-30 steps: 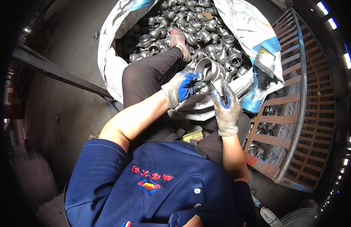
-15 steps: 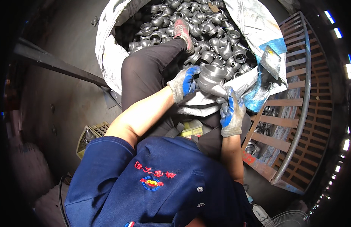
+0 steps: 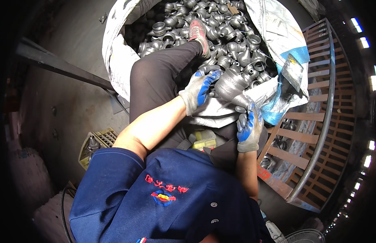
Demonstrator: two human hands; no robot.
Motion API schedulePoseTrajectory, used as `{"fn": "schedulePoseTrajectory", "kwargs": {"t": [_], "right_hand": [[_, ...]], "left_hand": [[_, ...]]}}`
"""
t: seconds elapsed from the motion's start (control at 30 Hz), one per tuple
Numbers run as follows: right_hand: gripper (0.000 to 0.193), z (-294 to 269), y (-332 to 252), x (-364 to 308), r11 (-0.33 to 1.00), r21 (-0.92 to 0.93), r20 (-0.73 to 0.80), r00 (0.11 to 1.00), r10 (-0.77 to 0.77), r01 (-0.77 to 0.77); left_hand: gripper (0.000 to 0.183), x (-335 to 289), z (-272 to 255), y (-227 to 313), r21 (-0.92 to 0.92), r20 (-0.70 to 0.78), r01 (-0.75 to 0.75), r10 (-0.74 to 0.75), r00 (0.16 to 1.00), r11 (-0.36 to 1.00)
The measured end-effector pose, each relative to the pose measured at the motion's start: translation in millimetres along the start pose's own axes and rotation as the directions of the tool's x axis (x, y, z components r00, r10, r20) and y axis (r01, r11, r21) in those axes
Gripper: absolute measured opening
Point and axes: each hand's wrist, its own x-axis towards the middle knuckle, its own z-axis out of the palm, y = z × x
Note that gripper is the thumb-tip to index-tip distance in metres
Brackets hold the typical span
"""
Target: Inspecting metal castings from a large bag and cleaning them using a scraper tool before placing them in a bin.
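Between my two gloved hands, a grey metal casting with a round, wide body tapers to a narrow neck. My right hand, in a grey and blue glove, is closed round the neck end at its lower right. The fingers of my left hand, gloved alike, curl against the left side of the wide end; their tips are partly hidden behind it. Just beyond lies a heap of similar castings in a large white woven sack.
My leg stretches over the sack's near edge, with a red shoe on the castings. A rusty slatted metal crate stands at the right. A yellowish basket is at the left, below a dark metal bar. A fan shows at lower right.
The casting has turned in my hands: its wide mouth, showing before, now faces away. Both hands still hold it, and my right hand sits slightly lower in the picture.
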Motion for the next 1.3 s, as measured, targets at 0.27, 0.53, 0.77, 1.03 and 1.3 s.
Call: {"fn": "schedulePoseTrajectory", "kwargs": {"t": [0.27,0.53,0.77,1.03,1.3], "right_hand": [[0.015,-2.5,1.9,10.6,0.995,0.076,-0.059,0.996,0.073,-0.068],[0.014,-19.5,19.1,16.6,0.959,0.227,-0.022,0.984,0.179,-0.169],[0.028,-15.9,19.4,14.1,0.988,0.04,-0.01,0.989,0.15,-0.15],[0.033,-2.3,15.5,12.6,0.987,-0.01,-0.124,0.979,0.16,-0.163],[0.031,-12.6,25.2,18.7,0.987,0.042,-0.113,0.981,0.16,-0.156]], "left_hand": [[0.026,-5.8,3.1,8.2,-0.024,0.072,-0.047,0.048,0.996,0.999],[0.03,-12.7,16.3,24.3,-0.027,0.103,0.017,-0.014,0.995,0.999],[0.031,-4.4,5.0,18.5,0.02,0.15,-0.104,0.1,0.984,0.994],[0.03,-0.1,3.5,15.1,0.051,0.211,-0.199,0.184,0.96,0.979],[0.03,3.5,2.2,15.8,0.102,0.202,-0.218,0.195,0.96,0.971]]}}
